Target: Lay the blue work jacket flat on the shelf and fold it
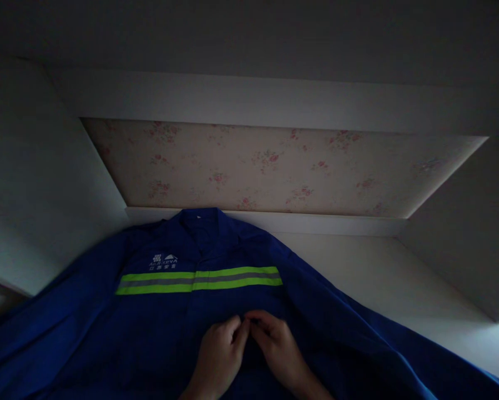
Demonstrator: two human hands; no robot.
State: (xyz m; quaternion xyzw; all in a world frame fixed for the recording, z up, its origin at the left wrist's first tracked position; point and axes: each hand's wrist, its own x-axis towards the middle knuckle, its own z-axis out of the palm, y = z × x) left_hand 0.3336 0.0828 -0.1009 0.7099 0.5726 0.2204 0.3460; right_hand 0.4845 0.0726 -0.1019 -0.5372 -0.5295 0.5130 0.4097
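Note:
A blue work jacket (158, 328) is spread out in front of me, collar at the far end and sleeves reaching to both sides. Across its chest runs a yellow-green and grey reflective band (158, 283), with a white printed logo (163, 261) above it on the left. My left hand (221, 351) and my right hand (278, 347) meet over the jacket front below the band, fingertips together. Both are closed in a pinch. Whatever sits between the fingers, if anything, is hidden and too dark to tell.
The jacket lies on a pale surface (341, 255) inside a white recess, with a left side panel (58, 178) and a right side panel (462, 239) close by. Floral wallpaper (249, 166) shows behind a low ledge (328, 223). The lighting is dim.

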